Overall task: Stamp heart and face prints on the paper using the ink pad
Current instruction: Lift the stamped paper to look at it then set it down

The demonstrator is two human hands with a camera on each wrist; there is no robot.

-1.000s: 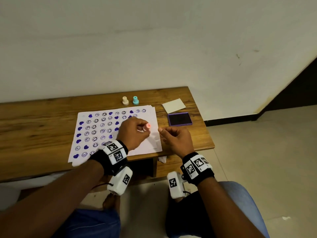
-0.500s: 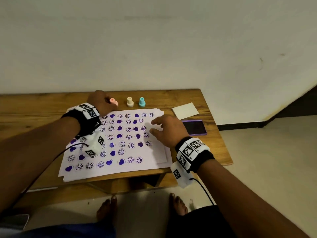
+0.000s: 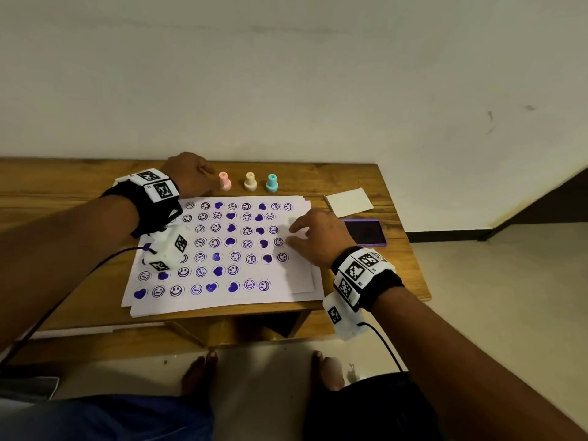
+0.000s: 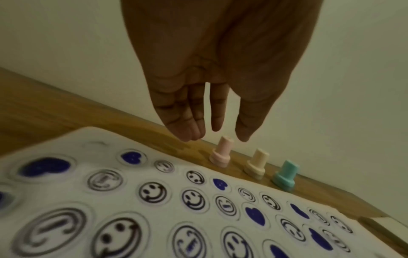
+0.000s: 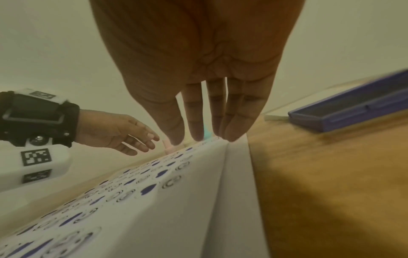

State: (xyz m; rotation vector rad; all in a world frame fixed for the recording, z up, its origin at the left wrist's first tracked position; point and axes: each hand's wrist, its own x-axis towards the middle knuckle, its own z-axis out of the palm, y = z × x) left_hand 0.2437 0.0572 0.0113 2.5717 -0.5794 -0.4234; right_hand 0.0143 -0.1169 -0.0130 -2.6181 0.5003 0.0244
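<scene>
Left hand (image 4: 220,73) grip spread above pink stamp (image 4: 220,154), right hand (image 3: 319,238) fingers straight, pressing paper (image 3: 296,281)

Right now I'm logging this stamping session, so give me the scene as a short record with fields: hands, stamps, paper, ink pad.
left hand: open, fingers straight, above the pink stamp, not gripping it
right hand: open, fingers spread, touching the paper near its right edge
stamps: pink, cream stamp and teal stamp upright in a row behind the paper
paper: rows of purple hearts and faces, right side blank
ink pad: open, right of the paper
</scene>
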